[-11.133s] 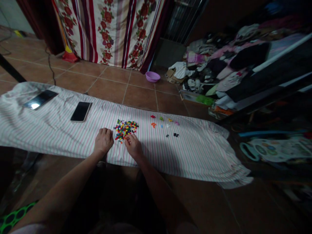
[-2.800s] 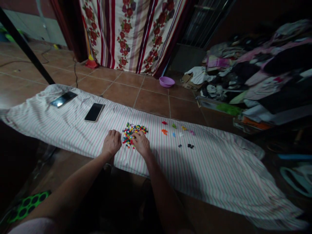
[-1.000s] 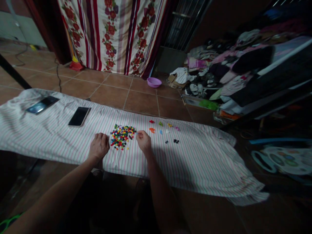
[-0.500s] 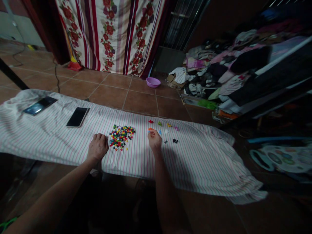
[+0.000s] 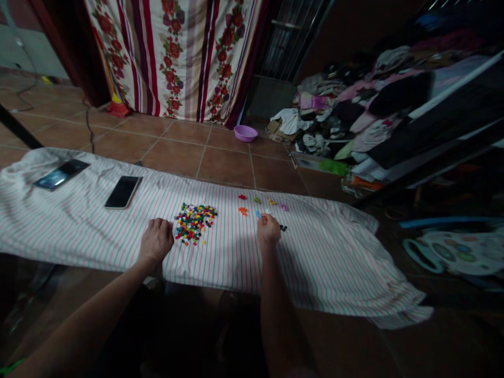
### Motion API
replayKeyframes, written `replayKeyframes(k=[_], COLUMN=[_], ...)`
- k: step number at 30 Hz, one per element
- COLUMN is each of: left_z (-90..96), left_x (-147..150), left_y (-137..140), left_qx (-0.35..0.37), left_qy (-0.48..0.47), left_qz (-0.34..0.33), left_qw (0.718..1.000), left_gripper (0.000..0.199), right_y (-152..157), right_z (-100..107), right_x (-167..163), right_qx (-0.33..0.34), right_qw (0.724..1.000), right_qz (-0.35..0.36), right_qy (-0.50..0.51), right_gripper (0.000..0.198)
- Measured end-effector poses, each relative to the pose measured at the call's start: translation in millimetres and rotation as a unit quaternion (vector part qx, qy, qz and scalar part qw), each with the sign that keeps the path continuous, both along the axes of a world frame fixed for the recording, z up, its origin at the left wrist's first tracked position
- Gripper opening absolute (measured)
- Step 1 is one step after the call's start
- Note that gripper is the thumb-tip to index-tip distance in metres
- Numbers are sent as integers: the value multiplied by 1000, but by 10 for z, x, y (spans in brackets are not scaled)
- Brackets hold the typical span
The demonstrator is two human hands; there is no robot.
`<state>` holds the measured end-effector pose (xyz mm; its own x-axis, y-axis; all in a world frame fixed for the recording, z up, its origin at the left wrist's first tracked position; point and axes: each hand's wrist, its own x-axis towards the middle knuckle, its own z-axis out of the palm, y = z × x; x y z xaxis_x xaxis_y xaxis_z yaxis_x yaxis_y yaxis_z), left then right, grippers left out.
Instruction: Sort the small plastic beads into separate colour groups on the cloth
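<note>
My right hand (image 5: 269, 230) is closed in a pinch at the small blue pieces (image 5: 258, 213). A bit of blue shows at its fingertips, hard to separate from the pieces on the cloth. To the left, my left hand (image 5: 156, 240) rests on the striped cloth with its fingers curled, beside a heap of mixed coloured pieces (image 5: 193, 223). Around the right hand lie small single-colour groups: red (image 5: 242, 197), orange (image 5: 243, 211), green (image 5: 257, 200), yellow (image 5: 271, 201), purple (image 5: 284, 207), white (image 5: 268, 211) and black (image 5: 283, 228), the last partly covered by the hand.
A phone (image 5: 123, 192) and a second dark, shiny flat device (image 5: 62, 174) lie on the left of the cloth (image 5: 334, 252). Beyond it, a purple basin (image 5: 245, 133) stands on the tiled floor. Piled clothes (image 5: 366, 110) fill the right background.
My right hand has moved right, from the orange group to the blue pieces, uncovering the orange ones and hiding some black ones. My left hand stays beside the heap.
</note>
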<state>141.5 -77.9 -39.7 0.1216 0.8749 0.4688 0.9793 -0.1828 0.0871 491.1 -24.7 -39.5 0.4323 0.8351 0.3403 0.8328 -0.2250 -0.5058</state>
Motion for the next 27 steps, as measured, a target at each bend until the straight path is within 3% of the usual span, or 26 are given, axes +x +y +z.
replayKeyframes(k=[9,18,27], left_z=[-5,11,-6], left_x=[1,7,-5], left_y=[-4,-10,-3], left_qx=[0,5,-2], left_qy=[-13,1,7], left_qz=[-5,-1,-1], left_qw=[1000,1000,1000], left_gripper=[20,20,21], right_y=[103,214,227], right_z=[50,120,83], right_x=[180,220,229], right_qx=[-49,-133,-140], right_qw=[994,979,975], right_qz=[-32,10,36], right_qy=[-92,-153,-170], right_gripper=[27,26,26])
